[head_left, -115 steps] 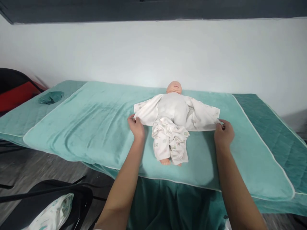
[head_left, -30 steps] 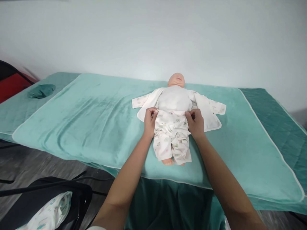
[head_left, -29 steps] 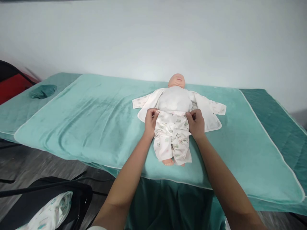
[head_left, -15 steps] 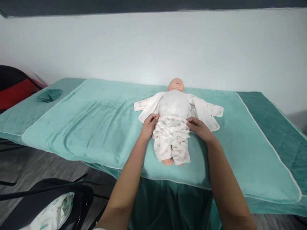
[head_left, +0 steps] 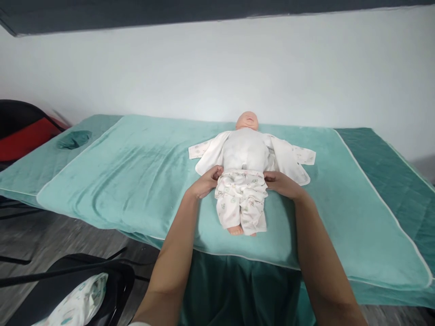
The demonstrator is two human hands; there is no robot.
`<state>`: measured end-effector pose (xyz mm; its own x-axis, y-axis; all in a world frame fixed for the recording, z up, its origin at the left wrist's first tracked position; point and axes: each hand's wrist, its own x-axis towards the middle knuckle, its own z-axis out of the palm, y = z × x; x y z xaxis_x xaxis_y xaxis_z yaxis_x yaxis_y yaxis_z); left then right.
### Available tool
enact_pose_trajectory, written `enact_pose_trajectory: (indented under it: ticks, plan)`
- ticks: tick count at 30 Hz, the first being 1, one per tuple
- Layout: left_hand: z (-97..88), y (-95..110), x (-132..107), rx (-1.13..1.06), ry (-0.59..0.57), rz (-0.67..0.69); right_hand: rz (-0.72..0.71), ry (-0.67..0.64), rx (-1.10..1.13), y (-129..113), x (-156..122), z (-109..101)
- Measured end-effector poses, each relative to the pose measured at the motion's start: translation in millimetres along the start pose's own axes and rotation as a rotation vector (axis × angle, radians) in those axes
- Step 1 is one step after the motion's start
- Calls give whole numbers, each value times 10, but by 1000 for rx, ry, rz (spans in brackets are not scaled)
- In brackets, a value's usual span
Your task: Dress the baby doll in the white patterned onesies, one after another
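On its back lies a baby doll, its head toward the wall and its feet toward me. An open white jacket is spread beneath its white torso, sleeves out to both sides. Printed baby pants cover its hips and legs, bunched along the legs, with a foot showing below. At the left edge of the waistband, my left hand is closed with its fingers pinching the cloth. My right hand grips the waistband at the opposite side, its fingertips partly hidden by the pants.
A green velvety cover lies over the long massage bed, which has a face hole at the left end. White wall stands behind. Chairs are at the left; a black one holds a printed cloth bundle.
The pants' waistband sits slightly lower, showing more of the white torso. Both hands have moved a little toward me, and the left wrist has swung outward. The view has tilted slightly.
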<state>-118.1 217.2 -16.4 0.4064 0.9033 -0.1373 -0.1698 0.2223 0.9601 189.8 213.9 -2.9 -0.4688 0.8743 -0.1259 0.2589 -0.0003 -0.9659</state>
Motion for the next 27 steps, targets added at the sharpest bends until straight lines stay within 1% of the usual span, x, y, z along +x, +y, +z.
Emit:
enact_pose_trajectory:
  ticks: [4, 6, 11, 15, 18, 21, 24, 27]
  plan:
    - [-22, -33, -10, -58, -14, 17, -23, -28, 49, 23, -4, 36]
    - [-33, -54, -11, -64, -9, 17, -36, -14, 59, 33, -10, 57]
    - [-10, -56, -32, -66, 16, 40, -127, 112, 76, 32, -26, 110]
    - [8, -72, -32, -61, 16, 42, -192, 179, 126, 37, -22, 167]
    - [-19, -118, -5, -96, 14, 56, -186, 234, 151, 53, -12, 203]
    - [-67, -164, 16, -133, 15, 65, -148, 280, 100, 59, 1, 217]
    - [-113, -198, 23, -152, 36, 66, -104, 285, 20, 61, 14, 214]
    - [-142, -221, 27, -156, 45, 47, -61, 283, 2, 76, 27, 210]
